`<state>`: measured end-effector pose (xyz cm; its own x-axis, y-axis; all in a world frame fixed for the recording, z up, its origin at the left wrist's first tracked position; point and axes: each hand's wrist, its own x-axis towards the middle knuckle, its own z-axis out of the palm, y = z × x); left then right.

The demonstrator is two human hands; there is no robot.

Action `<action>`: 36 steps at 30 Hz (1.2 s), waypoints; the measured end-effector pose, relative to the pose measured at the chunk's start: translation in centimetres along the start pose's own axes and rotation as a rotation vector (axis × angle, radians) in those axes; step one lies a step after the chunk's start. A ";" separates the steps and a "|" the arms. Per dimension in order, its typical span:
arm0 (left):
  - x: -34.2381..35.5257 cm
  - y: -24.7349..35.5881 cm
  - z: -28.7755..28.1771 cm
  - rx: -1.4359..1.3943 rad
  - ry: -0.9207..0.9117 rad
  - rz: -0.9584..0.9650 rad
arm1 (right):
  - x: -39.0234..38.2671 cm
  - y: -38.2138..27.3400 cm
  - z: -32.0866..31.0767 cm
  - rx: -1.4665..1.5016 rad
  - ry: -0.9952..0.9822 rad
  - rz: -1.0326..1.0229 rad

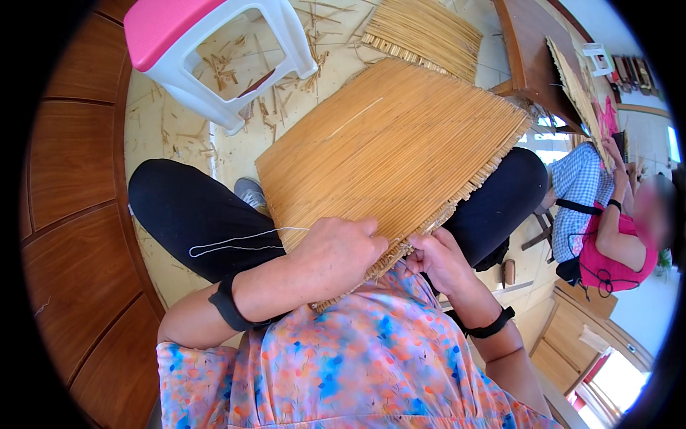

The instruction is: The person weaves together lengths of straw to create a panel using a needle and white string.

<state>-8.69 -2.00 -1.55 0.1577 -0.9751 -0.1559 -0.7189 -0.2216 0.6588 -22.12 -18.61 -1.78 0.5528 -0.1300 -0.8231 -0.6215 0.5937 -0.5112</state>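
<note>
A large woven straw mat (386, 143) lies tilted across my lap, its near edge of cut stalk ends against my shirt. My left hand (339, 250) is closed low on this near edge, fingers curled; what they hold is hidden. A thin white thread (229, 248) runs out from beside that hand and makes a long loop over my left thigh. With thumb and fingers, my right hand (439, 263) pinches the mat's bound edge just to the right. The two hands are close together but apart. One pale loose stalk (355, 118) rests on the mat's surface.
A pink-topped white stool (214, 64) stands at the far left, with straw scraps (221, 68) scattered on the tiles. Another straw mat (429, 36) lies beyond. At right, a person (607, 236) sits holding a mat (572, 82) by a wooden table (532, 53). Wooden panelling (75, 164) borders the left.
</note>
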 end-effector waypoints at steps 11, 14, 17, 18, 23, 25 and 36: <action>-0.1 -1.6 -0.4 -0.235 0.041 -0.073 | -0.2 0.3 -1.9 -0.180 0.021 -0.090; -0.1 -2.1 -0.6 -0.345 0.100 -0.107 | -0.3 0.3 -2.3 -0.197 0.055 -0.111; -0.5 -2.4 -1.0 -0.413 0.184 -0.147 | -0.6 0.3 -3.0 -0.238 0.122 -0.201; -0.8 -2.5 -1.2 -0.441 0.215 -0.162 | -0.7 0.4 -3.1 -0.278 0.181 -0.278; -2.4 -3.3 -1.6 -0.465 0.300 -0.233 | -1.3 0.6 -2.9 -0.853 0.546 -0.963; -3.3 -3.4 -1.7 -0.494 0.324 -0.278 | -1.6 -1.0 -2.0 -1.412 0.474 -1.419; -7.1 -3.3 -0.9 -0.481 0.429 -0.356 | 2.0 -2.0 -3.3 -1.589 0.159 -1.325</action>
<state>-6.82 5.67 -1.98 0.6481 -0.7392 -0.1834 -0.2139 -0.4079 0.8876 -21.58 -22.69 -3.24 0.9805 0.0887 0.1754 0.1434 -0.9331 -0.3297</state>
